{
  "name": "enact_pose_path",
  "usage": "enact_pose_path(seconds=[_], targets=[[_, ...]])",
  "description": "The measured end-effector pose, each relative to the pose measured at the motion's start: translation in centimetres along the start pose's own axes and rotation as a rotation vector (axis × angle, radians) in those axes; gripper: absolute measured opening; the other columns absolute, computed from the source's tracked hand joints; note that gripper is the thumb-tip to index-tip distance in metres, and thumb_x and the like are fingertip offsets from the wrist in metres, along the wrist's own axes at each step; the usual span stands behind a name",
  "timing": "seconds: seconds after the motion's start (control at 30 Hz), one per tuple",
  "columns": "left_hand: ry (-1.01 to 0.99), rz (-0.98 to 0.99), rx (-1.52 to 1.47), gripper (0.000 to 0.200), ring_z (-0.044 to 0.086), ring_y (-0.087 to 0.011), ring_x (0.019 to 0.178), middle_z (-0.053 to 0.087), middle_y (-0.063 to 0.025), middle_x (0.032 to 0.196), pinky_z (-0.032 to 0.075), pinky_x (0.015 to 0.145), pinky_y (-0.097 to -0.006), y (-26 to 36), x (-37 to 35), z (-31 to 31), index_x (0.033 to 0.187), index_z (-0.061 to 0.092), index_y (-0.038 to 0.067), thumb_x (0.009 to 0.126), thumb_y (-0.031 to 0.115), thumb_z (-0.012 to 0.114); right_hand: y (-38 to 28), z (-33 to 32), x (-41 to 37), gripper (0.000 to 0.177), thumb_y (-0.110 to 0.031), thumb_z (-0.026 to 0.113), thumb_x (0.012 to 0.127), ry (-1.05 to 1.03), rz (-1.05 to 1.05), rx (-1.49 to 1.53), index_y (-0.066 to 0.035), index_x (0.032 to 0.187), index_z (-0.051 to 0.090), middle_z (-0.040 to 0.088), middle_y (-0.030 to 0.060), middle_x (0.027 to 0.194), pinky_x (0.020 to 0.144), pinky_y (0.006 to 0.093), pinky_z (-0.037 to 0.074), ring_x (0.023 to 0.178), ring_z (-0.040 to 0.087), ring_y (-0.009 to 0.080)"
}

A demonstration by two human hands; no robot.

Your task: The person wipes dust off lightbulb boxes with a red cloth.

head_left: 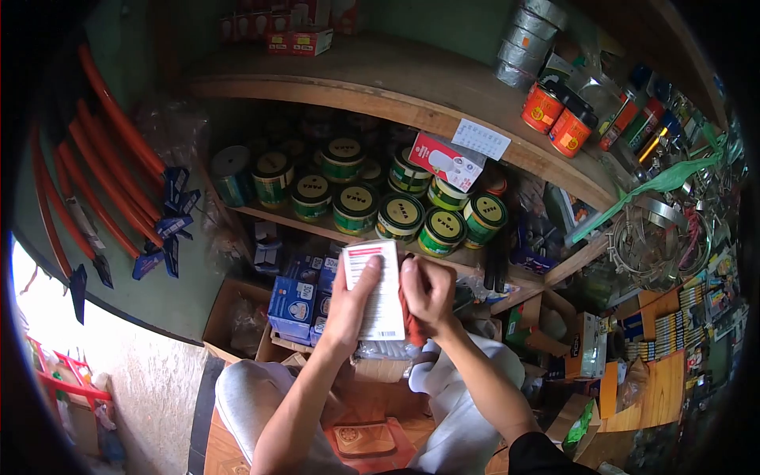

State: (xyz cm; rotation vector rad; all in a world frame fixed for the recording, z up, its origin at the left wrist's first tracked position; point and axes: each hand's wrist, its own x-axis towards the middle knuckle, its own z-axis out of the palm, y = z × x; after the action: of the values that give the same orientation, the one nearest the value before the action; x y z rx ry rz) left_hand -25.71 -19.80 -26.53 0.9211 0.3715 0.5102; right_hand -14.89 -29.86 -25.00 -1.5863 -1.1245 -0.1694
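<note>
A white box with red and dark print and a barcode is held upright in front of the shelves. My left hand is closed round its left side, the thumb lying across its face. At its right edge my right hand has its fingers curled round a reddish-brown cloth-like item, which hangs beside the box. Behind the hands, green tins with pale lids stand on the lower shelf. A red and white box rests on top of some of them.
Blue boxes are stacked behind my left hand. An open carton stands at their left. Orange saws hang on the left wall. Red tins stand on the upper wooden shelf. Wire coils hang at the right.
</note>
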Motion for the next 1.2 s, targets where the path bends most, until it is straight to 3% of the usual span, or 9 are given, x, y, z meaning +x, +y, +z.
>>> enact_pose_path(seconds=[0.13,0.27,0.4,0.57,0.67,0.83,0.97,1.1,1.2], targets=[[-0.046,-0.062,0.140,0.040,0.059,-0.0109,0.095,0.064,-0.0047,0.108,0.049,0.085,-0.0270,-0.6,-0.6,0.5,0.127,0.052,0.006,0.099,0.032,0.065,1.4,0.2,1.0,0.040,-0.022,0.053,0.103,0.197,0.222,0.032,-0.002,0.067,0.055,0.052,0.0072,0.054,0.048,0.0328,0.035,0.047,0.047,0.0150],[0.015,-0.164,-0.143,0.044,0.067,-0.0147,0.081,0.069,-0.0058,0.097,0.055,0.073,-0.0288,-1.3,1.0,-1.8,0.120,0.061,0.006,0.100,0.045,0.055,0.4,1.5,-1.1,0.032,-0.018,0.056,0.089,-0.147,-0.328,0.112,-0.006,0.060,0.050,0.053,0.0077,0.056,0.048,0.0351,0.043,0.047,0.054,0.0207],[-0.005,-0.246,-0.020,0.044,0.068,-0.0133,0.078,0.069,-0.0034,0.094,0.057,0.066,-0.0271,-2.2,1.1,-2.6,0.119,0.061,0.008,0.099,0.047,0.058,1.1,1.8,-0.8,0.021,-0.013,0.065,0.080,-0.087,-0.515,-0.025,-0.006,0.063,0.054,0.057,0.0089,0.059,0.048,0.0393,0.044,0.048,0.055,0.0276],[-0.058,-0.014,0.178,0.059,0.058,-0.0159,0.107,0.060,-0.0105,0.119,0.048,0.095,-0.0309,-2.8,-0.8,-0.4,0.143,0.039,0.009,0.097,0.034,0.066,3.7,1.4,1.9,0.046,-0.031,0.051,0.103,0.242,0.271,0.076,-0.001,0.068,0.056,0.053,0.0136,0.059,0.050,0.0350,0.037,0.049,0.050,0.0202],[-0.018,0.180,0.256,0.060,0.058,-0.0169,0.106,0.060,-0.0109,0.119,0.049,0.093,-0.0313,-2.8,-0.6,-0.2,0.144,0.038,0.008,0.097,0.031,0.067,5.1,2.2,0.6,0.049,-0.042,0.051,0.102,0.196,0.625,0.299,0.000,0.078,0.063,0.059,0.0112,0.063,0.055,0.0350,0.041,0.056,0.052,0.0184],[0.157,0.042,-0.159,0.044,0.065,-0.0147,0.096,0.063,-0.0095,0.115,0.056,0.082,-0.0287,-2.3,2.0,-1.2,0.137,0.044,0.009,0.101,0.028,0.060,1.6,2.0,-0.6,0.038,-0.033,0.055,0.098,-0.122,0.273,-0.002,-0.001,0.082,0.067,0.061,0.0142,0.062,0.055,0.0364,0.043,0.055,0.059,0.0209],[0.027,-0.211,0.038,0.039,0.065,-0.0127,0.088,0.066,-0.0063,0.108,0.054,0.076,-0.0276,-4.0,0.8,-0.3,0.128,0.053,0.008,0.099,0.031,0.064,4.6,0.7,1.5,0.034,-0.021,0.057,0.097,0.052,0.245,0.127,-0.001,0.070,0.061,0.058,0.0100,0.057,0.049,0.0328,0.038,0.049,0.053,0.0155],[0.109,-0.134,-0.106,0.038,0.064,-0.0130,0.092,0.065,-0.0057,0.108,0.055,0.077,-0.0282,-4.9,0.8,0.4,0.129,0.052,0.009,0.101,0.034,0.060,3.1,0.0,1.2,0.033,-0.020,0.056,0.097,-0.058,0.117,0.172,-0.002,0.069,0.056,0.055,0.0059,0.056,0.049,0.0319,0.038,0.049,0.051,0.0132],[0.165,-0.016,-0.263,0.039,0.067,-0.0159,0.086,0.065,-0.0068,0.108,0.057,0.076,-0.0297,-3.7,2.2,-1.9,0.129,0.051,0.009,0.102,0.037,0.056,0.7,1.0,-0.7,0.026,-0.018,0.060,0.090,-0.254,-0.025,0.118,-0.004,0.069,0.057,0.057,0.0117,0.057,0.050,0.0346,0.044,0.049,0.058,0.0225]])
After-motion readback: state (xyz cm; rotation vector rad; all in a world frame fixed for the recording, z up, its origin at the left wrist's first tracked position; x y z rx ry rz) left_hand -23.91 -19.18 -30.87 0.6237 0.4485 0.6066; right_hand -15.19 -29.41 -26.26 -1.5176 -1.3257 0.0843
